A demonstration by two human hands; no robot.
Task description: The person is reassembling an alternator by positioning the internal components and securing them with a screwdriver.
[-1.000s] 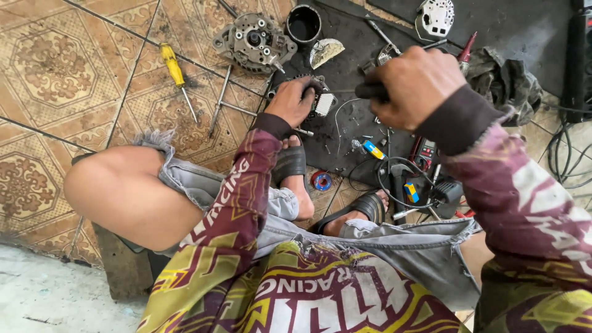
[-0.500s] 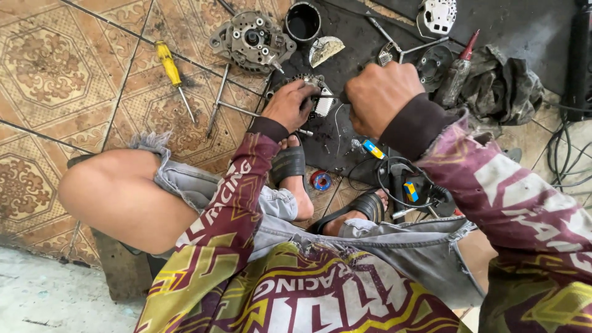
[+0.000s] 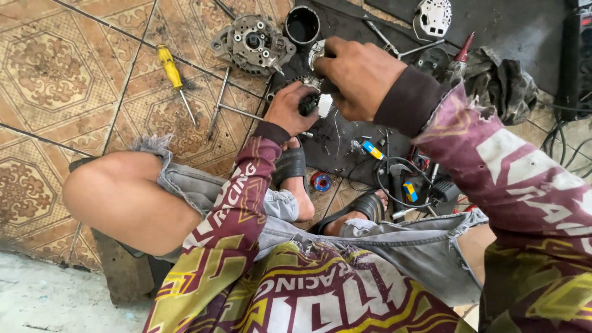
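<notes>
Person crouched on a patterned tile floor [image 3: 55, 68], knees wide, sandalled feet at the near edge of a dark mat [image 3: 493, 24] that covers the floor's far right part. Both hands meet over the mat's left edge, just beyond the feet. Left hand [image 3: 291, 110] has its fingers curled tight around a small dark part with a white ribbed end [image 3: 319, 105]; the white end sticks out to the right of the fist. Right hand [image 3: 361, 77] comes in from above, fingers closed down onto the top of the same part, touching it; what the fingertips pinch is hidden under the knuckles, so I cannot tell the exact grip. Just beyond the hands, on the tile at the mat's edge, lies a grey cast alternator housing [image 3: 251, 43], face up, with a black cylindrical cup [image 3: 302, 26] right beside it on the mat. A yellow-handled screwdriver [image 3: 172, 73] lies well to the left on the tile, blade pointing toward the person, and two long metal rods [image 3: 234, 111] lie between it and the left hand. Far right corner of the mat: a white vented cover [image 3: 433, 17] and a crumpled dirty rag [image 3: 502, 80]. Near the right foot, a tangle of black cable [image 3: 394, 185] and a small blue-and-red roll of tape [image 3: 320, 182].
</notes>
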